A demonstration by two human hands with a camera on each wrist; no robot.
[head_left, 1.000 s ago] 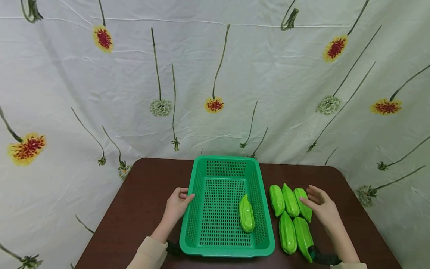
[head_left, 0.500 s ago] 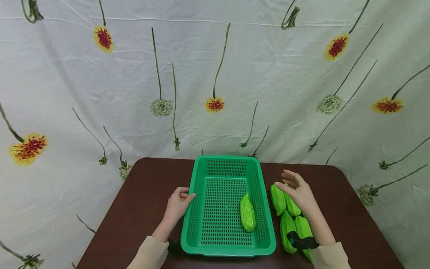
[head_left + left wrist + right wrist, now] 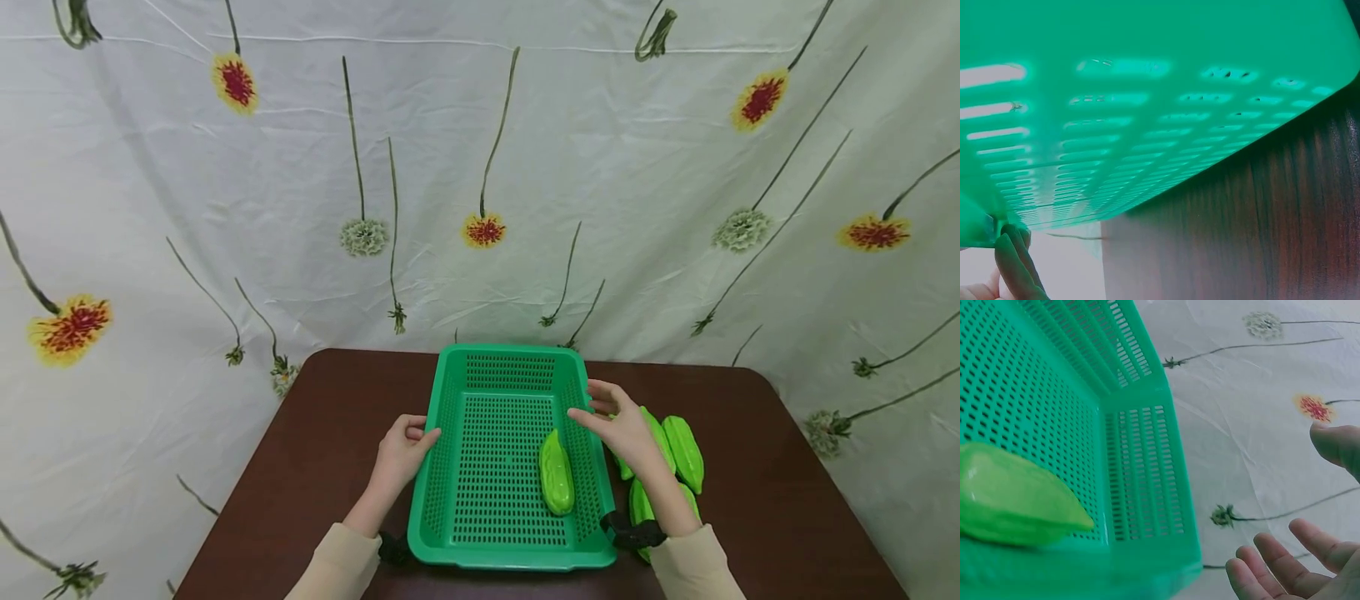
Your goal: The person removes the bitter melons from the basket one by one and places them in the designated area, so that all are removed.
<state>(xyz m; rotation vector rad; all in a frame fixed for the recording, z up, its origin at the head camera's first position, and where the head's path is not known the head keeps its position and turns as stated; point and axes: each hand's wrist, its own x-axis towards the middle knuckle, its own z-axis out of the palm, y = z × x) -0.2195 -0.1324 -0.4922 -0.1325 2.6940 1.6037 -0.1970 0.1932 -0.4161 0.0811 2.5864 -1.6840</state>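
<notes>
A green plastic basket with slotted walls lies on the dark table. One glossy green gourd-like vegetable, bumpy and pointed at one end, lies inside near its right wall. My left hand grips the left rim, thumb on top; in the left wrist view its curled fingers meet the basket's edge. Over the right rim hovers my right hand, fingers spread and holding nothing. The right wrist view shows this hand's fingers apart from the basket wall.
Several more of these green vegetables lie in a cluster right of the basket, partly hidden by the right arm. Dark wooden table surrounds them. Behind it hangs a white flower-printed cloth.
My right hand has moved left, from above the cluster of green vegetables to the basket's right rim. The left hand stays on the left rim. The view has shifted slightly.
</notes>
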